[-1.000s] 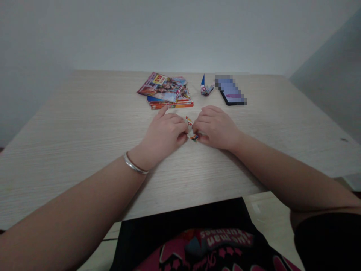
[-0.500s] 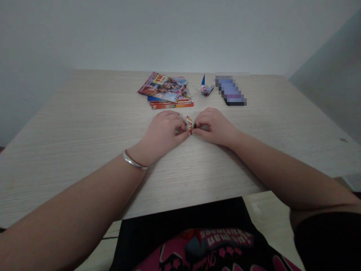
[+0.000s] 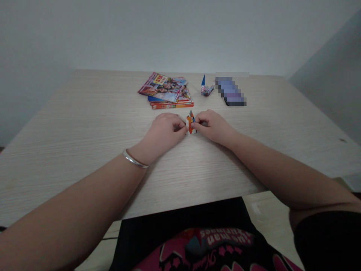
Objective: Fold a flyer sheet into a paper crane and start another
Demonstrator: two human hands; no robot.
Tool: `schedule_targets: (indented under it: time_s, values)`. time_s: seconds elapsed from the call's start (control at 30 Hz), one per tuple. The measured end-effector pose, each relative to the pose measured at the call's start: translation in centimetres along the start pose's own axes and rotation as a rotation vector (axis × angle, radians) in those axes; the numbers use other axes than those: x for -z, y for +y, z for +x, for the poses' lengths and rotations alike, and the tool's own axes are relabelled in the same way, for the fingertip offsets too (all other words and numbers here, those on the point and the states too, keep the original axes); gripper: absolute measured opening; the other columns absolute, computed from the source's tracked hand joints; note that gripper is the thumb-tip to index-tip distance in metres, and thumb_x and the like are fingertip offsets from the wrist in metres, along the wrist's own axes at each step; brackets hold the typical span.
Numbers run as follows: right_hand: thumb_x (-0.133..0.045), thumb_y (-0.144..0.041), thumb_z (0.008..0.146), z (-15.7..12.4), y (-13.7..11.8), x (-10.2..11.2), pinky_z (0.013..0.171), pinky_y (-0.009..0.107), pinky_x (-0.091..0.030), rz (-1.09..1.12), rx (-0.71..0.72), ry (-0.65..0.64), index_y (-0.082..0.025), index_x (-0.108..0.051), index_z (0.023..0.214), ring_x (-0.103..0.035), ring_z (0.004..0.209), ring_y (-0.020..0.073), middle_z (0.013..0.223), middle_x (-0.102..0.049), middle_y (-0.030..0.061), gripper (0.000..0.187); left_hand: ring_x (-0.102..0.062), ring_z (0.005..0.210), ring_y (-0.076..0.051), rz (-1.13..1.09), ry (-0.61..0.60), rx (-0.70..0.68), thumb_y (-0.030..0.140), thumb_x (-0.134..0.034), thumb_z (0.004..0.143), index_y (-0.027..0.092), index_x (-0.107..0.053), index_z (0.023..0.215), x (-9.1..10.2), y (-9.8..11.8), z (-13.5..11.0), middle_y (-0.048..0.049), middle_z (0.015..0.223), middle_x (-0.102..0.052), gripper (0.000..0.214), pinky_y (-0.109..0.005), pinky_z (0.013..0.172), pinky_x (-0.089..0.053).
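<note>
A small folded piece of printed paper (image 3: 190, 121), orange, white and blue with a pointed top, stands between my two hands just above the table. My left hand (image 3: 169, 130) pinches its left side between thumb and fingers; a silver bangle circles that wrist. From the other side, my right hand (image 3: 213, 125) grips the paper's right part, with the thumb lying across its front. The fingertips hide both side edges of the paper.
Beyond my left hand lies a stack of colourful printed leaflets (image 3: 167, 90). A folded paper crane (image 3: 207, 87) with a blue point stands right of it. Farther right is a phone (image 3: 232, 92), blurred out. A wall closes off the pale wooden table (image 3: 84, 124) at the back.
The paper between my hands has turned and shows more of its orange and blue face, its point now higher. My right thumb has come over its front. The leaflets, crane and phone have stayed put.
</note>
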State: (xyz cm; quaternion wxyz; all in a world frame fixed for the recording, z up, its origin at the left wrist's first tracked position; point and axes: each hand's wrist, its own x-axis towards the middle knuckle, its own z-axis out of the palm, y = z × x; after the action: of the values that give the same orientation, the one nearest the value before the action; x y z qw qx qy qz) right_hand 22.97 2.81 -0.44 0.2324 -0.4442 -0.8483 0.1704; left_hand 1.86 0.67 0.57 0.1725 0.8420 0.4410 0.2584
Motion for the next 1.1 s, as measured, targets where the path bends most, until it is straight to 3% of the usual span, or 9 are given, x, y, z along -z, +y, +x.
schedule_targets:
  time_s: [0.13, 0.3, 0.43, 0.6, 0.77, 0.9, 1.1]
  values:
    - [-0.064, -0.030, 0.093, 0.1, 0.0, -0.4, 0.079, 0.035, -0.041, -0.011, -0.006, 0.002, -0.021, -0.056, 0.067, -0.055, 0.075, 0.0172, 0.073, -0.063, 0.0009, 0.029, -0.060, 0.073, -0.018, -0.002, 0.007, 0.001, 0.028, -0.054, 0.094, 0.020, -0.064, 0.066, -0.1, -0.1, 0.1, -0.0026, 0.072, -0.069, 0.031, -0.033, 0.077, -0.047]
    - [-0.066, -0.028, 0.091, 0.1, 0.5, -1.2, 0.085, 0.036, -0.047, 0.021, 0.038, 0.061, -0.021, -0.055, 0.063, -0.062, 0.091, 0.0203, 0.096, -0.067, 0.0087, 0.030, -0.062, 0.076, -0.018, 0.012, 0.002, 0.023, 0.025, -0.057, 0.092, 0.018, -0.062, 0.064, -0.3, 0.0, 0.2, -0.0038, 0.076, -0.070, 0.029, -0.035, 0.082, -0.049]
    - [-0.068, -0.028, 0.090, 0.3, 0.6, -1.2, 0.085, 0.037, -0.048, 0.004, 0.047, 0.045, -0.022, -0.054, 0.062, -0.062, 0.089, 0.0203, 0.089, -0.068, 0.0068, 0.033, -0.066, 0.087, -0.020, -0.030, -0.009, 0.104, 0.026, -0.057, 0.093, 0.018, -0.063, 0.069, -0.2, 0.4, -0.1, -0.0059, 0.085, -0.073, 0.027, -0.036, 0.091, -0.051]
    - [-0.073, -0.026, 0.085, 0.3, 0.5, -1.0, 0.083, 0.037, -0.047, -0.024, 0.020, 0.053, -0.022, -0.053, 0.060, -0.063, 0.085, 0.0205, 0.085, -0.069, 0.0062, 0.033, -0.066, 0.083, -0.021, -0.032, 0.009, 0.190, 0.027, -0.068, 0.088, 0.018, -0.065, 0.085, -0.1, 0.7, -0.3, -0.0046, 0.089, -0.073, 0.010, -0.036, 0.083, -0.053]
    - [-0.074, -0.030, 0.087, 0.3, 0.4, -0.8, 0.083, 0.036, -0.045, -0.042, -0.010, 0.053, -0.021, -0.063, 0.067, -0.064, 0.088, 0.0217, 0.086, -0.072, 0.0068, 0.025, -0.068, 0.095, -0.021, -0.066, 0.033, 0.135, 0.021, -0.068, 0.088, 0.018, -0.064, 0.105, -0.2, 0.6, -0.4, -0.0065, 0.104, -0.075, 0.018, -0.037, 0.090, -0.054]
    - [-0.077, -0.031, 0.085, 0.2, 0.3, -0.8, 0.080, 0.035, -0.044, -0.067, -0.042, 0.070, -0.019, -0.068, 0.074, -0.062, 0.084, 0.0207, 0.086, -0.071, 0.0059, 0.019, -0.068, 0.100, -0.023, -0.021, -0.001, 0.080, 0.021, -0.065, 0.088, 0.018, -0.068, 0.100, -0.2, 0.3, -0.4, -0.0069, 0.106, -0.076, 0.013, -0.039, 0.096, -0.053]
    - [-0.078, -0.032, 0.086, 0.1, 0.2, -0.7, 0.078, 0.035, -0.043, -0.080, -0.052, 0.067, -0.019, -0.070, 0.077, -0.061, 0.083, 0.0198, 0.088, -0.071, 0.0054, 0.017, -0.068, 0.097, -0.024, 0.057, -0.014, 0.065, 0.024, -0.065, 0.091, 0.017, -0.071, 0.097, -0.1, 0.1, -0.4, -0.0088, 0.102, -0.075, 0.011, -0.039, 0.091, -0.054]
